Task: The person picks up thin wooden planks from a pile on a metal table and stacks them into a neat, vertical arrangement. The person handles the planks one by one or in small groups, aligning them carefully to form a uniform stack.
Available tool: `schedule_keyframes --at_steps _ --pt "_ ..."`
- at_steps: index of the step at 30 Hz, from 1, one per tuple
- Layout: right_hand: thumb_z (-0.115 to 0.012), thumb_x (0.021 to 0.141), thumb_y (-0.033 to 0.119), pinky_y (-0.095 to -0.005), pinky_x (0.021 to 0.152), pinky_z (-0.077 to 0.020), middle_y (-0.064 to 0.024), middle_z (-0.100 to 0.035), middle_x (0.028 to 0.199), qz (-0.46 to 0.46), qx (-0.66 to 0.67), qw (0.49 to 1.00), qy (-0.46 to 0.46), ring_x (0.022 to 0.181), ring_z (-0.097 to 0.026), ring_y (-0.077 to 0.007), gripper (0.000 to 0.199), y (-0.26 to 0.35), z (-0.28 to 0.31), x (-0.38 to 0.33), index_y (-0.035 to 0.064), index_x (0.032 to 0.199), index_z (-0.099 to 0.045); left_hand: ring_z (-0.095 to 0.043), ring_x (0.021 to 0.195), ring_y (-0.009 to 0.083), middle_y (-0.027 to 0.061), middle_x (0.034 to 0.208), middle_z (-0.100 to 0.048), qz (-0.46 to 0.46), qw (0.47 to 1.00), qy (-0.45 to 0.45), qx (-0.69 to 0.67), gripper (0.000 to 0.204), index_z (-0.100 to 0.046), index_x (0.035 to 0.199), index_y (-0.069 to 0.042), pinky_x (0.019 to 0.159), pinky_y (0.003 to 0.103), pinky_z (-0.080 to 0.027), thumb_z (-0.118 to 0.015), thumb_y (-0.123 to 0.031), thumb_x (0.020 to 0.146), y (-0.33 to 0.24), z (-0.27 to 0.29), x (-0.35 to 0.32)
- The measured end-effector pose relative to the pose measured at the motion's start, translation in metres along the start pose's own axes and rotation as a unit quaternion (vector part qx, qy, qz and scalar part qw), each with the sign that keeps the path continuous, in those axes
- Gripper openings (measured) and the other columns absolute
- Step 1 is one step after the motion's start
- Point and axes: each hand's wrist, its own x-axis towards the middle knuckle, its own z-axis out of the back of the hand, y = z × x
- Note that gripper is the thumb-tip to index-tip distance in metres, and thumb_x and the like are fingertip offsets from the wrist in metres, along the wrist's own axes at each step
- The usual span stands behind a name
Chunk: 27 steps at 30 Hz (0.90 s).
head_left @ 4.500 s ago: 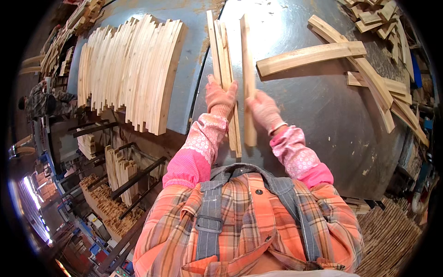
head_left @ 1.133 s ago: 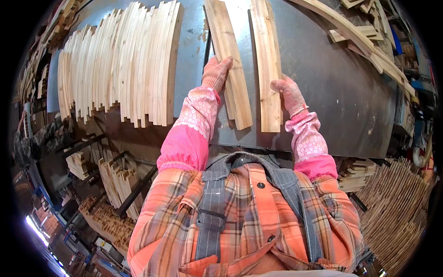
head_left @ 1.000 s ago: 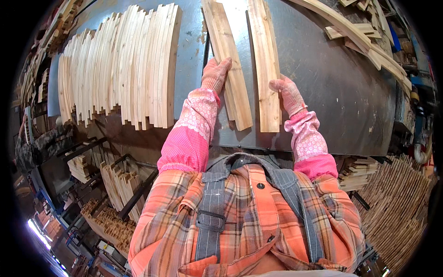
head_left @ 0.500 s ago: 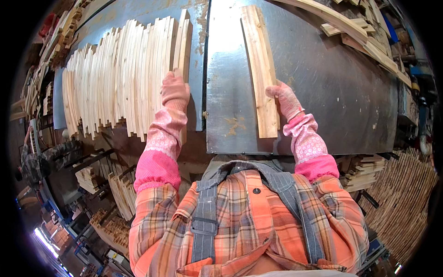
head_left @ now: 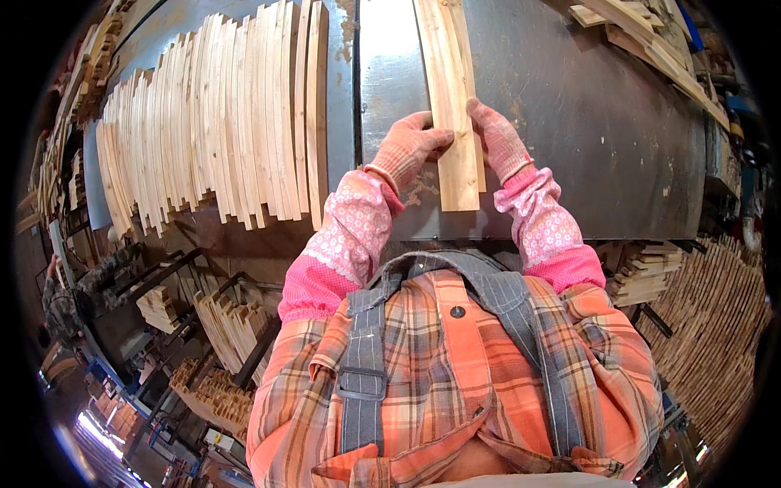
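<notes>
A long pale wooden board lies lengthwise on the grey metal table, running away from me. Another pale wooden edge shows along its right side, perhaps a second board beneath. My left hand, in a pink knit glove, grips the board's left edge, its fingertips on the top face. On the opposite edge, my right hand is closed with its fingers against the side; part of its grip is hidden. Left of the table's seam, narrow wooden strips stand side by side in a long row.
Loose wood pieces lie across the table's far right. Below the table's right end sits a small stack of wood, beside a large bundle of thin sticks. At lower left, more strips rest on dark metal racks. Another person's camouflage sleeve shows at far left.
My left hand has let go of the strip at the row's right end and moved right onto the board. My right hand stays at the board's right edge. The whole view has shifted slightly.
</notes>
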Motion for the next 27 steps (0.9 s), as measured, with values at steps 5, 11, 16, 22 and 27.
schedule_keyframes --at_steps 5,11,16,22,27 --pt "-0.062 0.102 0.029 -0.0327 0.091 -0.0578 -0.0119 -0.070 0.118 0.014 0.052 0.998 0.020 0.104 -0.069 -0.0193 0.043 0.003 0.006 -0.001 -0.0057 0.129 -0.061 -0.068 0.092 0.0148 0.0082 0.107 -0.073 -0.046 0.994 -0.008 -0.096 0.044 -0.064 0.130 0.006 0.081 0.029 -0.055 -0.069 -0.006 0.088 -0.012 0.010 -0.012" --pt "-0.064 0.094 0.020 -0.0338 0.086 -0.0562 -0.0115 -0.073 0.109 0.040 -0.163 0.985 -0.041 0.098 -0.070 -0.0196 0.039 0.001 -0.017 0.001 -0.0021 0.126 -0.066 -0.069 0.101 0.0389 0.0246 0.117 -0.067 -0.081 0.839 -0.304 0.443 0.046 -0.063 0.124 0.000 0.088 0.047 -0.056 -0.072 -0.022 0.086 -0.012 0.056 -0.039" --pt "-0.070 0.086 0.028 -0.0488 0.096 -0.0532 -0.0278 -0.070 0.116 0.060 -0.442 0.888 -0.108 0.109 -0.068 -0.0444 0.045 -0.030 -0.099 0.007 0.0012 0.121 -0.062 -0.063 0.114 0.0462 0.0263 0.127 -0.060 -0.067 0.761 -0.361 0.534 0.052 -0.057 0.133 -0.004 0.096 0.051 -0.053 -0.069 -0.027 0.088 0.005 0.117 -0.044" --pt "-0.076 0.087 0.034 -0.0467 0.104 -0.0518 -0.0266 -0.060 0.136 -0.041 -0.606 0.794 0.036 0.129 -0.059 -0.0416 0.072 -0.068 -0.203 0.041 0.0022 0.144 -0.047 -0.058 0.126 0.0425 0.0286 0.141 -0.056 -0.182 0.736 -0.413 0.505 0.069 -0.053 0.143 0.001 0.107 0.046 -0.048 -0.073 -0.036 0.088 -0.003 0.147 -0.027" --pt "-0.069 0.090 0.036 -0.0491 0.104 -0.0500 -0.0247 -0.063 0.137 -0.027 -0.623 0.759 0.189 0.127 -0.062 -0.0370 0.053 -0.060 -0.187 0.070 0.0014 0.130 -0.064 -0.049 0.135 0.0441 0.0265 0.144 -0.055 -0.233 0.685 -0.370 0.583 0.076 -0.054 0.140 0.005 0.118 0.048 -0.036 -0.075 -0.038 0.080 -0.009 0.152 0.023"
